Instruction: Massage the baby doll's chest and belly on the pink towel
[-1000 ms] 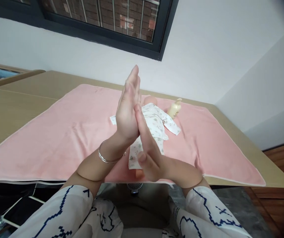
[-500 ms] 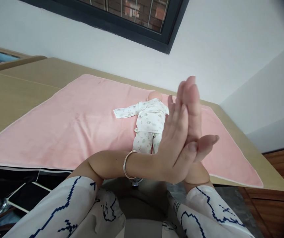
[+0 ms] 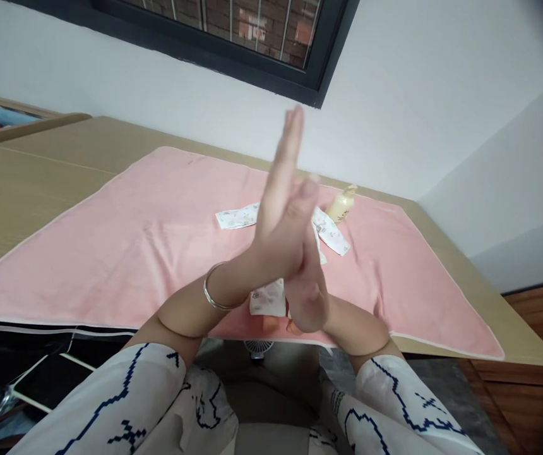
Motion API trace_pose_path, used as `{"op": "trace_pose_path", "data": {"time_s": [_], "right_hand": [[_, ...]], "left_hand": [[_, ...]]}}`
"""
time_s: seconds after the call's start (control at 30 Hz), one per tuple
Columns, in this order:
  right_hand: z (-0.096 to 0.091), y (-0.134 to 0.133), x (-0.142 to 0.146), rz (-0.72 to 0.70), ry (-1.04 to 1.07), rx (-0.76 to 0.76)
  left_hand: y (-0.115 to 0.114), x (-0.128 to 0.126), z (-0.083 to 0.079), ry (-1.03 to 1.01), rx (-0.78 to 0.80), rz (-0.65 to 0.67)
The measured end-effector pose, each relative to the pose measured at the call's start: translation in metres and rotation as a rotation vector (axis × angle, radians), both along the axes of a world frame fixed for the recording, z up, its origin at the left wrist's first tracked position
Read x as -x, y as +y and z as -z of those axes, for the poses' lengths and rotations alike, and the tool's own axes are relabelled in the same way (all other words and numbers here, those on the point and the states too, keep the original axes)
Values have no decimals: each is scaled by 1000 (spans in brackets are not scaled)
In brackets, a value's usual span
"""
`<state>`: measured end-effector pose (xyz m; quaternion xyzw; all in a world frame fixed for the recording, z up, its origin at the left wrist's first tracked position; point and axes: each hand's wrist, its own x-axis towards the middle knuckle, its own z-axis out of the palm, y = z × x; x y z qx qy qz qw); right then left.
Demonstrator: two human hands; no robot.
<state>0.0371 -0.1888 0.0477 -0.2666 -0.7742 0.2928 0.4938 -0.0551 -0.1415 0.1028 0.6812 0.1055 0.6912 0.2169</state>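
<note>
My left hand (image 3: 276, 243) and my right hand (image 3: 308, 294) are pressed together palm to palm, with fingers stretched upward and slightly blurred. Nothing shows between them. A bracelet (image 3: 211, 287) circles my left wrist. Behind the hands, a baby doll lies on a pink blanket (image 3: 158, 221). Its patterned white top shows at the left sleeve (image 3: 237, 218) and the right sleeve (image 3: 331, 231). Below my palms one trouser leg (image 3: 268, 299) and a bare foot (image 3: 271, 325) are visible; the doll's head and most of its body are hidden. A pale yellow pump bottle (image 3: 341, 205) is beside the right sleeve.
The blanket covers much of a wooden table (image 3: 63, 165). A wooden-edged tray or bed with blue cloth (image 3: 16, 116) is at far left. A dark window frame (image 3: 316, 91) is set in the wall behind. Below the near edge are a small fan (image 3: 258, 349) and a dark tablet-like panel (image 3: 53, 382).
My joined hands have swung left and turned, with the right forearm now more visible. They uncover the pump bottle and the doll's right sleeve while covering its head and torso.
</note>
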Motion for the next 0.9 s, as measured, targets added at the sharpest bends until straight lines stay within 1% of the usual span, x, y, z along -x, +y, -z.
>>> {"op": "trace_pose_path", "data": {"time_s": [0.07,0.1,0.13,0.2,0.3,0.37,0.43,0.47,0.5,0.57,0.63,0.67,0.73,0.77,0.83,0.9], "right_hand": [[2,6,5,-94,117,-47],[1,10,7,-110,147,-52],[1,15,8,-107,157,-22],[-2,27,6,-73,191,71],[-5,49,-4,-9,306,175],[-5,69,-15,34,349,217],[-1,92,-29,87,349,221],[4,106,-35,132,333,201],[10,120,-42,199,309,162],[25,146,-53,373,204,79],[41,167,-62,536,23,82],[49,175,-64,590,-66,93],[61,183,-67,629,-248,86],[65,185,-67,623,-328,64],[70,186,-66,589,-467,0],[72,187,-67,552,-569,-50]], "left_hand": [[26,2,3,-48,32,-27],[39,3,4,-82,58,-27],[51,4,5,-116,104,-24],[72,4,9,-134,215,-23],[99,-1,16,-142,362,-44],[115,-8,23,-158,540,-22],[130,-17,33,-165,761,23],[136,-22,40,-154,832,27],[143,-27,48,-123,876,-8],[153,-37,71,-33,825,-163],[161,-45,98,116,795,-309],[165,-48,112,190,791,-343],[171,-52,136,303,752,-384],[174,-53,145,346,722,-411],[179,-53,158,389,690,-449],[182,-53,164,402,674,-466]]}}
